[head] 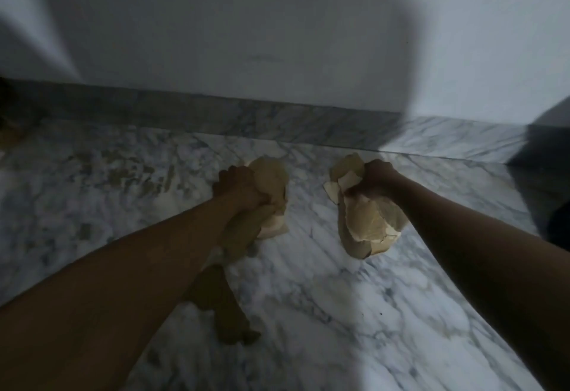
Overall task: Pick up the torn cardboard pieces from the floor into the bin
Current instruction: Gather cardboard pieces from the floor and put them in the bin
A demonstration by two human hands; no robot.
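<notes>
My left hand [239, 188] grips a bunch of torn tan cardboard pieces [271, 181] above the marble floor. My right hand [374, 179] grips a second bunch of torn cardboard pieces [367, 224] that hangs below the fist. Another dark piece of cardboard [226, 307] shows under my left forearm; whether it lies on the floor or hangs from the left bunch I cannot tell. No bin is recognisable in this blurred frame.
The white-and-grey marble floor [354, 313] meets a marble skirting [246, 116] and a pale wall [231, 36] straight ahead. A dark object [546, 144] stands at the right edge by the wall. A dark brownish shape [9, 107] sits at the far left.
</notes>
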